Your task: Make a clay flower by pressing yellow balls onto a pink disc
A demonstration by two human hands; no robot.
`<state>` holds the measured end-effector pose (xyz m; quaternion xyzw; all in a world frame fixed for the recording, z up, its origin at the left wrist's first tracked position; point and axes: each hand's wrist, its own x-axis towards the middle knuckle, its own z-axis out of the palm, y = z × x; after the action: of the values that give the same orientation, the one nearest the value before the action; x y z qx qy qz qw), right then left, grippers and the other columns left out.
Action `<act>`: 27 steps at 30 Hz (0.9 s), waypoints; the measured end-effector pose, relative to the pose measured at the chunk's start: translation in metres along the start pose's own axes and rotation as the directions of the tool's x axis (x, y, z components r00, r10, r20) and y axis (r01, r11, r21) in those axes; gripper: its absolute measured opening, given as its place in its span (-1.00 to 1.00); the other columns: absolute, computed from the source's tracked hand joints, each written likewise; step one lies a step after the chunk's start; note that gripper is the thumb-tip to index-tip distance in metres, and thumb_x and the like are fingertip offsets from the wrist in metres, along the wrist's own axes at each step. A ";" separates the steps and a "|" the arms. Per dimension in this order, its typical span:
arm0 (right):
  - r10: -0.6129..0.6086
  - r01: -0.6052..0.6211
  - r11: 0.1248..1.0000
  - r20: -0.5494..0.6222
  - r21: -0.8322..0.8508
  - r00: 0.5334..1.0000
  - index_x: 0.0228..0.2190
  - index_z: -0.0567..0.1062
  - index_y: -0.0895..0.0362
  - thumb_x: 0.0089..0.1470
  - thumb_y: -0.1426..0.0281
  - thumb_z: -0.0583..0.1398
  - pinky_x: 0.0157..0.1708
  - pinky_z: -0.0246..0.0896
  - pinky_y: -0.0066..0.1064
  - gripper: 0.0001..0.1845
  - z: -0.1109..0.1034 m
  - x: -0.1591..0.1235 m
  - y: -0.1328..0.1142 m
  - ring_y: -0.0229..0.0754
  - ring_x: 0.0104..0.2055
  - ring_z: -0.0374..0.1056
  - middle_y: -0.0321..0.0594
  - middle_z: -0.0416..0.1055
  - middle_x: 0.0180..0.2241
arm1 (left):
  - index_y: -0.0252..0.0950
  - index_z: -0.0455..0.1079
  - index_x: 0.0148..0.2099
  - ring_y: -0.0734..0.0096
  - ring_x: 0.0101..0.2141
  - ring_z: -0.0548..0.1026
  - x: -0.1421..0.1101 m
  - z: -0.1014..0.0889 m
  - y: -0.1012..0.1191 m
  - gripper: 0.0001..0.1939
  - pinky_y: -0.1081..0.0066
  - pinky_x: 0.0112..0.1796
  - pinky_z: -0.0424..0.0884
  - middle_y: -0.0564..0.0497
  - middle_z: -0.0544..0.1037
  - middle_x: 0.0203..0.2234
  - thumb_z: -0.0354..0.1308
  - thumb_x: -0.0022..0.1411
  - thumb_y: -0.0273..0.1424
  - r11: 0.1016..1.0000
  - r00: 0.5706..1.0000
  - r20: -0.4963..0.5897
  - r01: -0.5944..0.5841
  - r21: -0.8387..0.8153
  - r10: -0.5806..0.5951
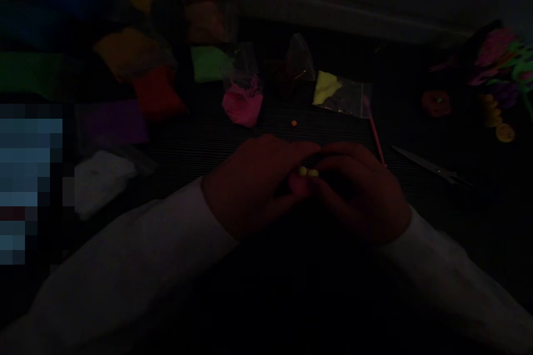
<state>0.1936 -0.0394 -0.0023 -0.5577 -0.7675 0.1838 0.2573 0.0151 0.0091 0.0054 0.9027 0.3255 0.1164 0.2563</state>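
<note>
In the dim light, a small pink clay piece (298,184) is held between the thumb and fingers of my left hand (254,188). Two little pale yellow clay balls (308,172) sit side by side at its upper edge. My right hand (362,191) has its fingertips closed on the right-hand yellow ball, touching the pink piece. The two hands meet at the index fingers. A tiny orange clay bit (293,123) lies on the dark table just beyond them. Behind my left hand is an opened bag of pink clay (242,104).
Bags of coloured clay, among them green (210,64), red (160,94), white (104,180) and yellow (327,87), lie across the left and back. To the right are a pink stick tool (375,136), scissors (433,165), a red clay shape (436,103) and colourful clay pieces (497,50).
</note>
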 end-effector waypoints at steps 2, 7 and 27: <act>-0.007 0.007 1.000 0.003 -0.008 1.000 -0.34 0.39 0.13 -0.08 0.38 0.14 -0.15 0.26 -0.24 -0.82 0.000 0.000 0.000 -0.16 -0.14 0.29 -0.10 0.35 -0.19 | -0.24 0.12 0.05 0.36 -0.20 0.36 0.000 -0.001 0.001 -0.53 0.34 -0.18 0.25 -0.01 0.41 -0.21 0.04 0.07 -0.31 1.000 1.000 0.002 0.008 0.004 -0.008; 0.008 -0.008 1.000 0.007 -0.026 1.000 -0.32 0.39 0.14 -0.09 0.36 0.15 -0.14 0.25 -0.26 -0.78 -0.002 0.000 -0.002 -0.17 -0.13 0.29 -0.09 0.34 -0.18 | -0.27 0.09 0.07 0.33 -0.16 0.34 0.000 -0.002 0.000 -0.46 0.33 -0.15 0.24 -0.03 0.39 -0.18 0.08 0.03 -0.30 1.000 1.000 0.023 -0.004 0.007 0.004; 0.006 -0.006 1.000 0.005 -0.025 1.000 -0.35 0.40 0.18 -0.09 0.38 0.15 -0.11 0.23 -0.32 -0.81 0.001 0.000 -0.002 -0.20 -0.11 0.27 -0.08 0.34 -0.17 | -0.26 0.08 0.07 0.29 -0.16 0.34 -0.003 0.001 -0.001 -0.48 0.30 -0.16 0.23 -0.05 0.39 -0.20 0.04 0.06 -0.27 0.999 1.000 0.012 0.003 0.042 -0.003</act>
<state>0.1918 -0.0405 -0.0017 -0.5627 -0.7687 0.1764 0.2476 0.0130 0.0075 0.0043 0.9080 0.3276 0.1036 0.2397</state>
